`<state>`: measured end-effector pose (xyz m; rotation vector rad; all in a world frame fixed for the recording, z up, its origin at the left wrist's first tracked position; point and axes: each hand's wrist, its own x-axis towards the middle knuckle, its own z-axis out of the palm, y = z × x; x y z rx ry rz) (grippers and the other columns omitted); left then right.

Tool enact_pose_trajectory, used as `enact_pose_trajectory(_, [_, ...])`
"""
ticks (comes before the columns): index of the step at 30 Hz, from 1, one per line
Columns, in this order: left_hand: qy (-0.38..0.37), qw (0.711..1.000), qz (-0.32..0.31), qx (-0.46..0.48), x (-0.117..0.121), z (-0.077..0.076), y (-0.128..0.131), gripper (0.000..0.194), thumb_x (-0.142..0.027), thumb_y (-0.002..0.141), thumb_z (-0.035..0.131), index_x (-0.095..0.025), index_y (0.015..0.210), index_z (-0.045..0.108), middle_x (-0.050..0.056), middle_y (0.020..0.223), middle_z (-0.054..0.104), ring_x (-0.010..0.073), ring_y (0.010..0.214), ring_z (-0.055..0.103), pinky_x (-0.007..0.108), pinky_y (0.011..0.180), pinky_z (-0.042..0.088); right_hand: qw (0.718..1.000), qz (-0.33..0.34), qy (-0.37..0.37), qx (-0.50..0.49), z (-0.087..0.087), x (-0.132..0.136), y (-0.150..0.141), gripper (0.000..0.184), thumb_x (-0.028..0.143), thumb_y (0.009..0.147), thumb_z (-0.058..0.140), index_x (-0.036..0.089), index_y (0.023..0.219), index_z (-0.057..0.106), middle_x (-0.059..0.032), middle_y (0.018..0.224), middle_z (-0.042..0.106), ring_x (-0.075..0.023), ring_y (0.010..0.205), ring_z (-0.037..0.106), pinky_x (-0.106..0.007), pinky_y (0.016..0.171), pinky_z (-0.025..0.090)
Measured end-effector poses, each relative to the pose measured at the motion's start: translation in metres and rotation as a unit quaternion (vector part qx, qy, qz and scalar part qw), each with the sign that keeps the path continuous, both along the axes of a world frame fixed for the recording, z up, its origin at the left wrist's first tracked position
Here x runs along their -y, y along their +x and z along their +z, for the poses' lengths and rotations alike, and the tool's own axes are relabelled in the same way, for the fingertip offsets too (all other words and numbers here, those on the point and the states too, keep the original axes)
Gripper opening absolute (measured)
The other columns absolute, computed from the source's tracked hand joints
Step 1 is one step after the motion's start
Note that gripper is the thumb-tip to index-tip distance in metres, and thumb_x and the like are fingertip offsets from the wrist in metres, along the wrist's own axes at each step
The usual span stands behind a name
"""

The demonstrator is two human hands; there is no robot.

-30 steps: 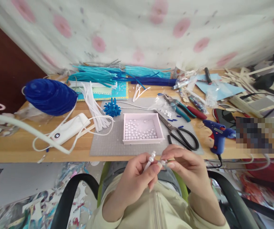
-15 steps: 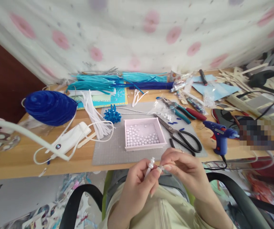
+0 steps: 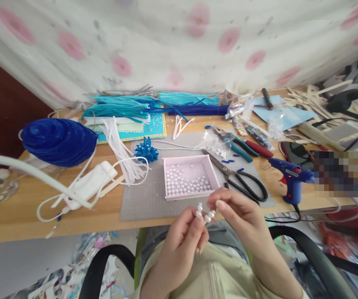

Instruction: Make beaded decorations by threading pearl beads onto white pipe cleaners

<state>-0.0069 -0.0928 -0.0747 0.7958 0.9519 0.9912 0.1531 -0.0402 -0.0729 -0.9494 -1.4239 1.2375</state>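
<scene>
My left hand (image 3: 183, 234) is closed, thumb against fingers, on a white stem strung with pearl beads (image 3: 209, 216). A second short row of pearl beads (image 3: 199, 209) rises beside it from the same grip. My right hand (image 3: 239, 214) has its thumb and fingertips bent together at the outer end of the right-hand row; what exactly lies between them is too small to see. Just beyond both hands, a pink tray (image 3: 192, 197) contains many loose pearl beads (image 3: 183, 185).
Black-handled scissors (image 3: 244, 185) lie right of the tray, with pliers (image 3: 239, 147) behind. A blue glue gun (image 3: 293, 176) stands further right. White pipe cleaners (image 3: 121, 149), a blue pompom-like piece (image 3: 147, 150) and a large blue wound bundle (image 3: 59, 141) are on the left.
My right hand has moved slightly up and left, its fingers now beside the beads. A second beaded row now shows clearly between my hands. The view has shifted slightly.
</scene>
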Motion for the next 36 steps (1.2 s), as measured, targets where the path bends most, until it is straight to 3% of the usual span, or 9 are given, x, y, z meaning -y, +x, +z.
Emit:
enact_pose_trajectory(5, [-0.026, 0.999, 0.013, -0.013, 0.001, 0.001, 0.000, 0.050, -0.068, 0.094, 0.054, -0.019, 0.084, 0.056, -0.008, 0.061, 0.036, 0.0090, 0.053, 0.026, 0.026, 0.051, 0.024, 0.999, 0.012, 0.003, 0.031, 0.003, 0.000, -0.008, 0.022, 0.034, 0.100, 0.064, 0.024, 0.094, 0.083, -0.0041, 0.080, 0.076, -0.0148, 0.074, 0.069, -0.021, 0.069, 0.056])
enact_pose_trajectory(11, [-0.016, 0.999, 0.018, -0.040, 0.006, -0.001, 0.004, 0.051, -0.068, 0.094, 0.055, -0.020, 0.077, 0.052, -0.009, 0.058, 0.036, 0.0083, 0.052, 0.026, 0.026, 0.049, 0.022, 0.994, 0.063, -0.079, -0.040, 0.003, 0.003, -0.013, 0.021, 0.035, 0.093, 0.073, 0.020, 0.080, 0.081, -0.0023, 0.071, 0.069, -0.0117, 0.059, 0.060, -0.019, 0.054, 0.051])
enact_pose_trajectory(19, [-0.007, 0.998, -0.002, -0.059, 0.008, 0.003, 0.004, 0.046, -0.063, 0.098, 0.052, -0.019, 0.083, 0.054, -0.009, 0.061, 0.037, 0.0090, 0.053, 0.026, 0.027, 0.050, 0.023, 0.983, 0.092, -0.123, -0.097, 0.002, 0.003, -0.008, 0.018, 0.038, 0.087, 0.079, 0.020, 0.086, 0.080, -0.0011, 0.074, 0.066, -0.0103, 0.059, 0.059, -0.019, 0.054, 0.053])
enact_pose_trajectory(29, [0.008, 0.999, -0.002, -0.053, 0.011, 0.007, 0.007, 0.043, -0.059, 0.100, 0.053, -0.020, 0.082, 0.053, -0.009, 0.058, 0.038, 0.0089, 0.051, 0.027, 0.027, 0.050, 0.024, 0.983, 0.075, -0.131, -0.109, -0.002, 0.008, -0.011, 0.024, 0.041, 0.087, 0.079, 0.019, 0.080, 0.074, 0.0013, 0.064, 0.063, -0.0098, 0.053, 0.056, -0.018, 0.050, 0.051])
enact_pose_trajectory(36, [0.017, 0.997, 0.005, -0.079, 0.012, 0.008, 0.005, 0.044, -0.059, 0.099, 0.053, -0.019, 0.081, 0.057, -0.009, 0.057, 0.038, 0.0091, 0.051, 0.028, 0.026, 0.050, 0.025, 0.986, 0.069, -0.113, -0.099, -0.002, 0.007, -0.009, 0.022, 0.040, 0.087, 0.080, 0.019, 0.080, 0.078, -0.0011, 0.068, 0.069, -0.0115, 0.058, 0.061, -0.020, 0.054, 0.052])
